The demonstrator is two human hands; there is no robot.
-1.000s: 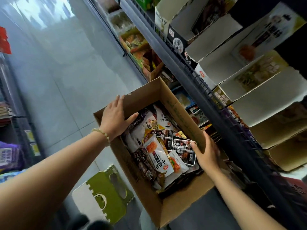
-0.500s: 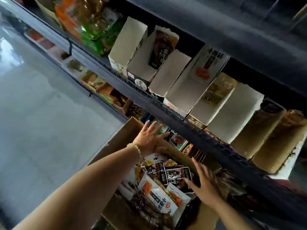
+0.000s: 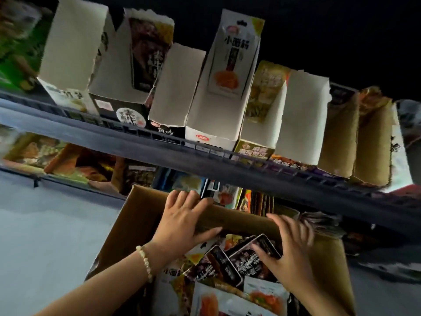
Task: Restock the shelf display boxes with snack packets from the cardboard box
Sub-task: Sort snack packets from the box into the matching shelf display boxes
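Note:
A brown cardboard box (image 3: pixel 141 215) sits below the shelf, filled with snack packets. Black packets (image 3: pixel 218 265) lie on top, and white packets with orange pictures (image 3: pixel 230 302) lie nearer me. My left hand (image 3: pixel 182 222) rests flat on the box's far wall, fingers straight over its rim and thumb spread along the inside. My right hand (image 3: pixel 289 249) is spread over the right of the box, its thumb touching a black packet (image 3: pixel 255 258); its fingers are blurred. On the shelf above stand several torn-open display boxes, among them a white one (image 3: pixel 216 124) and a black one (image 3: pixel 118 108).
A dark shelf rail (image 3: pixel 205 160) with price tags runs across just above the box. Under it, more snack cartons (image 3: pixel 75 160) fill the lower shelf. Two brown cartons (image 3: pixel 355 137) stand at the right end of the upper row. Pale floor (image 3: pixel 45 236) lies to the left.
The view has tilted up from the box toward the shelf. My left hand slid from the box's left rim to its far wall. My right hand moved onto a black packet.

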